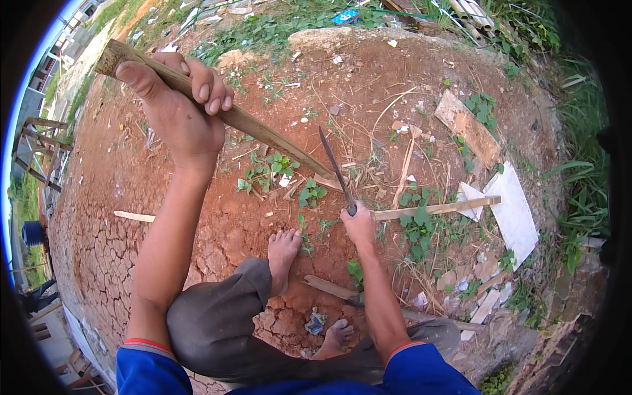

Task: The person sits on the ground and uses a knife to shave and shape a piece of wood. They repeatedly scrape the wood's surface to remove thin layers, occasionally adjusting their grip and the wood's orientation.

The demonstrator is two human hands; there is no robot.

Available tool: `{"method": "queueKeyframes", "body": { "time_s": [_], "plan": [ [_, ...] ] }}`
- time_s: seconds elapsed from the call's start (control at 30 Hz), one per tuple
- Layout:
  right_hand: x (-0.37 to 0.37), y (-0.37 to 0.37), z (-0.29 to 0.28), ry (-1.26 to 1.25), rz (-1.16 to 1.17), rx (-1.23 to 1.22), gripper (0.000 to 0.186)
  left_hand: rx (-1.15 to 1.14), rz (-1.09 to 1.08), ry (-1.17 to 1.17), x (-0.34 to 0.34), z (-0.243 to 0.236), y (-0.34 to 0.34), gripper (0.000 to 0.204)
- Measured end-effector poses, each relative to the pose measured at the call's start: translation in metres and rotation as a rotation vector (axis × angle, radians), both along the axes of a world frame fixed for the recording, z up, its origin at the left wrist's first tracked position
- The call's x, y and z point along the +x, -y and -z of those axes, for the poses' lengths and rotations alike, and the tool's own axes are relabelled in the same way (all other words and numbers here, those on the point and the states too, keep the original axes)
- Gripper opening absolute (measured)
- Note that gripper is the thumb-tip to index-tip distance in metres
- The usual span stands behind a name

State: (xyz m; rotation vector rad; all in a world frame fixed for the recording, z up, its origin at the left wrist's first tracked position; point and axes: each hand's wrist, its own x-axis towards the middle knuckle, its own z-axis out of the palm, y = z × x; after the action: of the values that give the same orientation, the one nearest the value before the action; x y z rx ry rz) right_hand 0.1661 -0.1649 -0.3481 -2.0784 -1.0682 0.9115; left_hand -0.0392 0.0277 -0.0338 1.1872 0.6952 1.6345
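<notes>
My left hand (182, 115), raised at the upper left, is closed round the thick end of a wooden stick (270, 137). The stick slants down to the right, and its far end is near the ground. My right hand (359, 225) is closed on the handle of a long dark-bladed machete (334, 160). Its blade points up and slightly left, crossing the stick's lower end in this view. Whether the blade touches the wood I cannot tell. Chips and split wood lie on the red soil around that end.
A flat wooden strip (441, 208) lies right of my right hand, reaching a white board (515, 214). Farther off is a rough plank (467, 127). My bare foot (284, 257) is on cracked soil, near leafy plants (268, 172). A wooden frame (41, 150) stands far left.
</notes>
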Motion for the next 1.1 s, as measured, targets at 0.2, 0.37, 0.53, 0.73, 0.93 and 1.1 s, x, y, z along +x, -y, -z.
{"method": "queueKeyframes", "body": {
  "time_s": [0.2, 0.37, 0.53, 0.73, 0.93, 1.1],
  "plan": [
    [-0.002, -0.006, 0.015, 0.19, 0.068, 0.36, 0.032, -0.02, -0.082, 0.008, -0.007, 0.002, -0.008, 0.072],
    [0.012, -0.011, 0.022, -0.538, 0.129, -0.37, 0.028, -0.028, -0.033, 0.031, -0.013, 0.005, -0.005, 0.07],
    [0.012, -0.019, 0.01, -0.092, 0.054, 0.152, 0.028, -0.03, -0.173, 0.021, -0.017, 0.01, -0.016, 0.071],
    [0.007, -0.008, 0.023, 0.012, -0.004, -0.042, 0.027, -0.067, -0.183, 0.037, -0.021, 0.009, -0.016, 0.072],
    [0.005, -0.003, 0.025, 0.073, -0.034, 0.229, 0.03, -0.049, -0.179, 0.021, -0.022, 0.01, -0.013, 0.071],
    [0.001, -0.006, 0.013, 0.186, -0.009, 0.473, 0.027, -0.034, -0.179, -0.001, -0.024, 0.01, -0.011, 0.072]
  ]
}}
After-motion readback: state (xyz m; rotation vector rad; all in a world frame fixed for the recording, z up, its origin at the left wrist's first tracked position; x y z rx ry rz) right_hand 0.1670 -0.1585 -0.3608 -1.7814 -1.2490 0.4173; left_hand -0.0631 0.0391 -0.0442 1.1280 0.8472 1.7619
